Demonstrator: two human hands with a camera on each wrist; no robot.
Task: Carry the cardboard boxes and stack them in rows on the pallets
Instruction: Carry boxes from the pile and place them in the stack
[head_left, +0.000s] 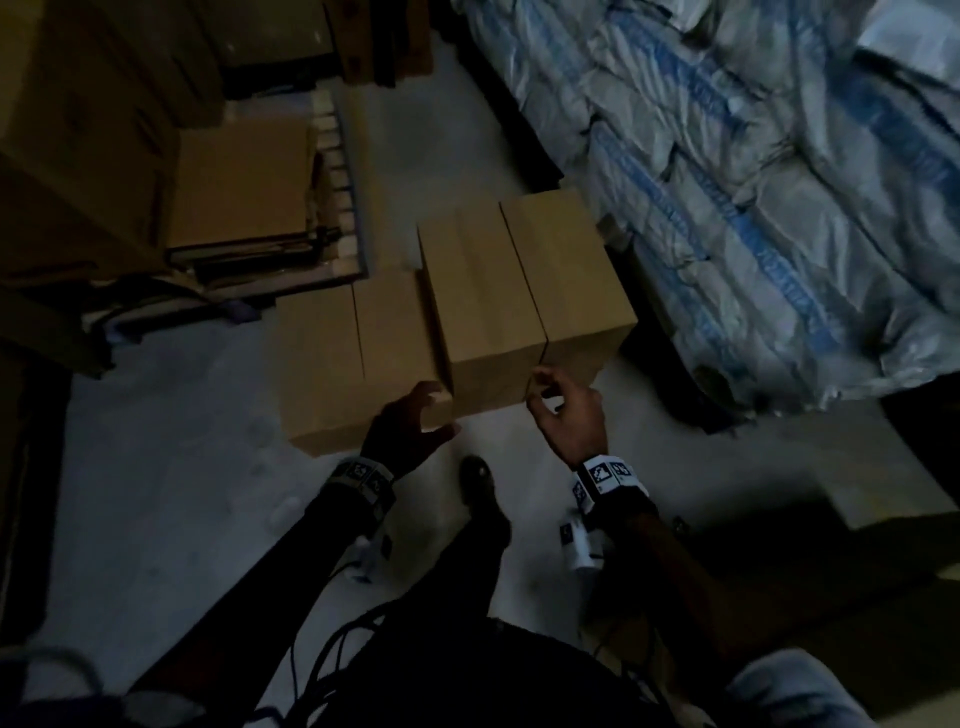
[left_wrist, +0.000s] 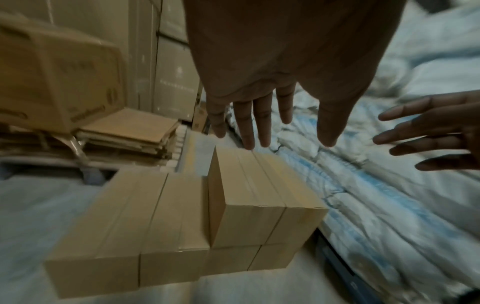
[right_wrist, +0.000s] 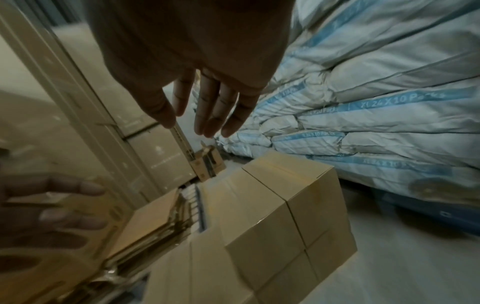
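Note:
Several plain brown cardboard boxes stand in a block on the grey floor. Two long lower boxes (head_left: 353, 358) (left_wrist: 130, 232) lie at the left. Two upper boxes (head_left: 524, 291) (left_wrist: 262, 197) (right_wrist: 275, 207) sit stacked on others at the right. My left hand (head_left: 434, 413) (left_wrist: 291, 131) hovers with spread fingers over the near corner of the lower boxes and holds nothing. My right hand (head_left: 550, 395) (right_wrist: 188, 125) is just in front of the upper boxes' near edge, fingers loose and empty. Neither wrist view shows a hand touching a box.
White sacks with blue stripes (head_left: 779, 208) (right_wrist: 376, 115) are piled high on the right, on a dark blue pallet (right_wrist: 428, 211). Flattened cardboard (head_left: 244, 187) lies on a pallet behind the boxes. Tall cartons (head_left: 78, 130) fill the left. My foot (head_left: 478, 478) is below the hands.

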